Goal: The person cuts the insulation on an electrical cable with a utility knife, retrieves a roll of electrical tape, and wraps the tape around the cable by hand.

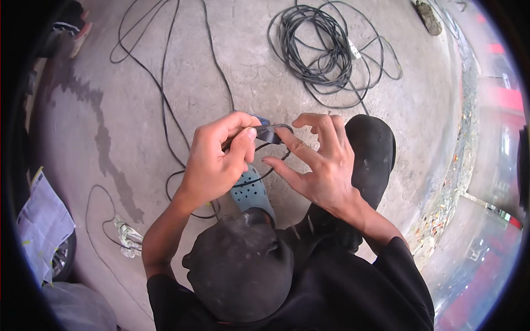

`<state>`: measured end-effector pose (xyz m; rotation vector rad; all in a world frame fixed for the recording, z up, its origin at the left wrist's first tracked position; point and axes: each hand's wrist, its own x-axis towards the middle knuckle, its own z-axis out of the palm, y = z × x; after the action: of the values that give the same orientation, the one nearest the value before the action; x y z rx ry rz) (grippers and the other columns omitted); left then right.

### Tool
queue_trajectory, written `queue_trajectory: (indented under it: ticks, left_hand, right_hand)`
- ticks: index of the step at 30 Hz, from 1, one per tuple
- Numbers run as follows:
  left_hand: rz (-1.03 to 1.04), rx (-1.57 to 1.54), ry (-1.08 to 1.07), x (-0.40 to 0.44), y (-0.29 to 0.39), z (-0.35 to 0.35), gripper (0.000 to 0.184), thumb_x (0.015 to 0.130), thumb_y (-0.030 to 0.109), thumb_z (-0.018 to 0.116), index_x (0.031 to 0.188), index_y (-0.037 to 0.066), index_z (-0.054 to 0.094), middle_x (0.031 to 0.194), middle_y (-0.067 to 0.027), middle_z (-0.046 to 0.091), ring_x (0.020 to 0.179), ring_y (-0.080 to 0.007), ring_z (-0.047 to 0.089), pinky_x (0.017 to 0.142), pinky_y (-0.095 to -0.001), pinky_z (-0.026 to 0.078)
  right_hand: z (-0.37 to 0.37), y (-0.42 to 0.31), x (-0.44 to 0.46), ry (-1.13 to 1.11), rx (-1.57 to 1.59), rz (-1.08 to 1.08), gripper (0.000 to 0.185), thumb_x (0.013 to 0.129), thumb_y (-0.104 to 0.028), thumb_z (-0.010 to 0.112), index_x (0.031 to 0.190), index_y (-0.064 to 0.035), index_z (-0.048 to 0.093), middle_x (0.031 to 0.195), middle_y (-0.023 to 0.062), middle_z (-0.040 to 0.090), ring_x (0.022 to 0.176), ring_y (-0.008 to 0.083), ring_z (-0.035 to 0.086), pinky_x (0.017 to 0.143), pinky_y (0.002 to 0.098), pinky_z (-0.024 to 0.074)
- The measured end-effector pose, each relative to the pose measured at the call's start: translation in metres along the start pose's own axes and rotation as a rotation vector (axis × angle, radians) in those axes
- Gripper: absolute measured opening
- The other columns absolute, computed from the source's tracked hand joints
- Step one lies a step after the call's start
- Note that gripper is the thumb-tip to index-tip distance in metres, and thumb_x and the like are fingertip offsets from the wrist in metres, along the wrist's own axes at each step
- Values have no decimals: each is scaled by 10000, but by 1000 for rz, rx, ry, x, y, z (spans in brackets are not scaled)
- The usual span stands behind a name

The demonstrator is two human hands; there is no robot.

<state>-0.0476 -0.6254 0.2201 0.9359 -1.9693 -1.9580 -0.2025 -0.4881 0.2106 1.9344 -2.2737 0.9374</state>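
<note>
Between my two hands is a dark cable with a band of black tape (269, 134) on it. My left hand (221, 151) pinches the cable between thumb and fingers, at the left of the tape. My right hand (323, 160) has its fingers spread, with the index fingertip against the tape and the thumb apart below it. The cable (274, 172) loops down under the hands, over a light blue perforated shoe (249, 193). A small blue object (260, 119) shows just behind my left fingers; what it is I cannot make out.
A large coil of black cable (314, 49) with a white piece (354, 49) lies on the concrete floor (243, 83). Loose cable runs at the upper left. Crumpled clear plastic (128, 238) and printed sheets (45, 218) are at the left. A stone (429, 17) lies upper right.
</note>
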Motion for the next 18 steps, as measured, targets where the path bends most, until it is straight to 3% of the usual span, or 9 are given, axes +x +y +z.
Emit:
queue_trajectory:
  ticks: [3, 7, 10, 13, 16, 18]
  left_hand:
    - [44, -6, -3, 2, -2, -2, 220, 1026, 128, 531, 1089, -62, 622, 688, -2, 591, 560, -32, 493, 504, -200, 405]
    - [101, 5, 25, 4, -9, 2, 181, 1006, 86, 541, 1056, -60, 636, 686, -9, 607, 581, -30, 504, 509, -209, 404]
    - [74, -25, 49, 3, -4, 5, 130, 968, 8, 558, 1008, -74, 651, 686, -25, 629, 608, -40, 526, 534, -223, 413]
    - [33, -40, 62, 2, -1, 5, 128, 961, -1, 568, 1009, -76, 658, 701, -35, 652, 616, -38, 538, 540, -222, 420]
    - [37, -100, 66, 1, -4, 8, 128, 961, -3, 566, 1006, -77, 660, 701, -39, 658, 607, -38, 538, 537, -223, 420]
    - [50, -127, 50, 1, -5, 8, 123, 960, -7, 566, 995, -77, 661, 694, -39, 655, 598, -37, 534, 531, -224, 419]
  right_hand:
    - [0, -7, 1, -86, 93, 131, 327, 729, -234, 837, 1016, -106, 745, 1034, 60, 542, 932, 253, 538, 696, 357, 499]
    - [-6, -1, 3, -174, 413, 238, 315, 695, -202, 853, 947, -56, 730, 1031, 88, 510, 944, 263, 520, 786, 363, 459]
    - [-4, 4, -1, -167, 725, 230, 261, 706, -162, 811, 933, -59, 735, 1113, 117, 508, 1016, 291, 508, 881, 398, 420]
    - [-9, 8, -1, -219, 819, 133, 310, 728, -119, 758, 1036, -86, 738, 1233, 145, 504, 1129, 326, 484, 941, 448, 393]
    - [-15, 6, 2, -242, 745, 67, 420, 742, -82, 702, 1161, -117, 715, 1336, 167, 481, 1223, 359, 438, 976, 495, 365]
    - [-10, 6, 6, -181, 549, 4, 483, 741, -65, 726, 1219, -121, 689, 1308, 165, 513, 1193, 354, 475, 971, 480, 386]
